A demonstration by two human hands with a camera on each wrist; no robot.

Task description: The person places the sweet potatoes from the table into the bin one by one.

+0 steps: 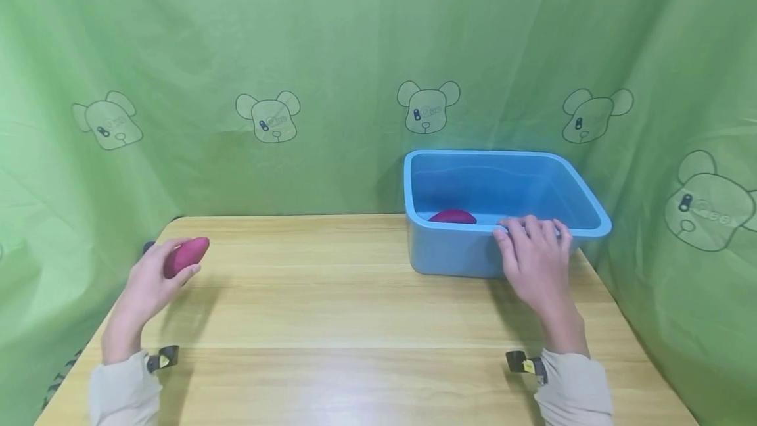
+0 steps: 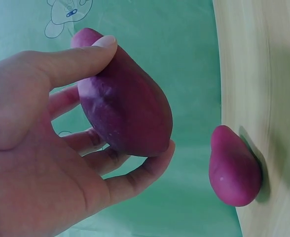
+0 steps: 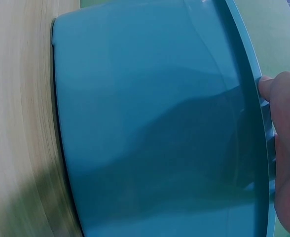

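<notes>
My left hand (image 1: pixel 144 288) holds a purple-red sweet potato (image 1: pixel 187 256) above the table's left side. In the left wrist view the thumb lies across the narrow end of this sweet potato (image 2: pixel 130 108), and the fingers curl round its other side. A second sweet potato (image 2: pixel 234 170) lies on the table near its edge; in the head view it is hidden behind the hand. My right hand (image 1: pixel 539 265) grips the near rim of a blue plastic bin (image 1: pixel 455 252), fingers hooked over the rim and thumb outside. Another sweet potato (image 1: pixel 453 216) shows inside the bin, partly covered by its front wall.
The bin stands at the back right of a light wooden table (image 1: pixel 331 321). A green curtain (image 1: pixel 343 38) printed with bear heads hangs behind the table and along both sides. Dark bands with small devices (image 1: pixel 526 365) sit at both wrists.
</notes>
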